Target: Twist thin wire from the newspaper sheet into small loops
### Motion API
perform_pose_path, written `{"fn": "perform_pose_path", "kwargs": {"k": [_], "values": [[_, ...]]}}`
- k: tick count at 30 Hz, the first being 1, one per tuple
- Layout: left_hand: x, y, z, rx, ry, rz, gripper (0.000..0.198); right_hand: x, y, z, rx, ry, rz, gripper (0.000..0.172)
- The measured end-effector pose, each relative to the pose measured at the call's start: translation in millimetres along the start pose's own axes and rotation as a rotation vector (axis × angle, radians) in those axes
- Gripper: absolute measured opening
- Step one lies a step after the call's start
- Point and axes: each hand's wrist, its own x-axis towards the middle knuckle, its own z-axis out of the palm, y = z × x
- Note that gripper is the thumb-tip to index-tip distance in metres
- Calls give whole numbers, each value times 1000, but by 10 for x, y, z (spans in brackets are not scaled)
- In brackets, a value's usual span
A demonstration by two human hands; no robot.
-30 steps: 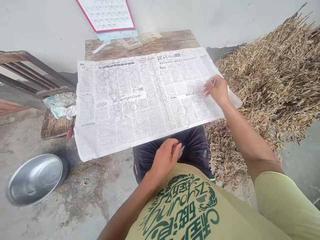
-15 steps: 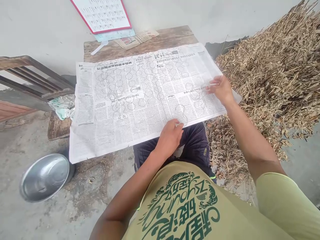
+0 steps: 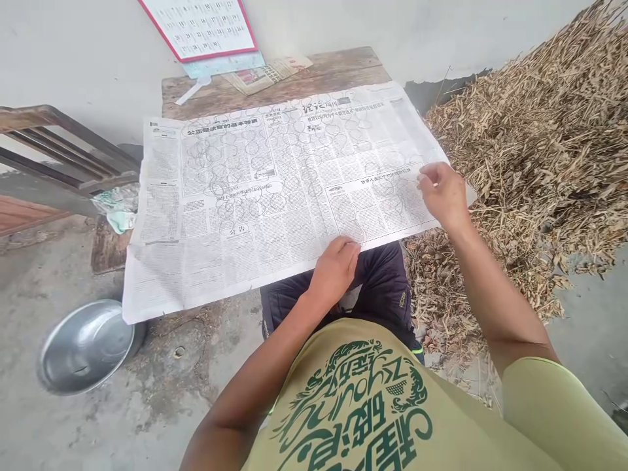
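The newspaper point(image 3: 289, 209) is overhanging the wooden desk point(image 3: 346, 65). The left hand point(image 3: 335, 265) is meeting its near edge, the right hand point(image 3: 446, 197) overlapping it; I cannot tell either grip's hold. Tugging that overhang could be tearing it.

Most of the bench point(image 3: 333, 69) is hidden under the newspaper point(image 3: 235, 261), in front of the left hand point(image 3: 335, 268). That hand covers a bit of the near edge, so its grip is hard to tell. What the right hand point(image 3: 444, 196) has in its fingertips is too small to see. The tiny print between the 2 hands can't be read. Far past the left hand, the calendar point(image 3: 206, 29) loses its top; to its left, the chair point(image 3: 46, 121) is cut off. Right of the right hand, the dry stalks point(image 3: 540, 131) run off the side.
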Motion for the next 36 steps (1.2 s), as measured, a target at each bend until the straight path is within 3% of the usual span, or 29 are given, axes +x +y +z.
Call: {"fn": "perform_pose_path", "kwargs": {"k": [4,8,13,22,31,36], "values": [[43,32,38,-55,57,-18,20,-416,-336,102,142,-553,191,41],[95,46,110,-59,61,-22,19,-656,-466,296,264,-705,212,48],[166,48,147,-9,20,8,20,-691,-475,381,381,-705,273,41],[327,16,139,146,-88,81,20,-676,-405,334,379,-641,225,36],[419,-47,124,56,-7,138,23,-587,-321,345,530,-660,337,36],[408,-30,115,73,56,110,25,-554,-252,362,557,-624,321,35]]}}
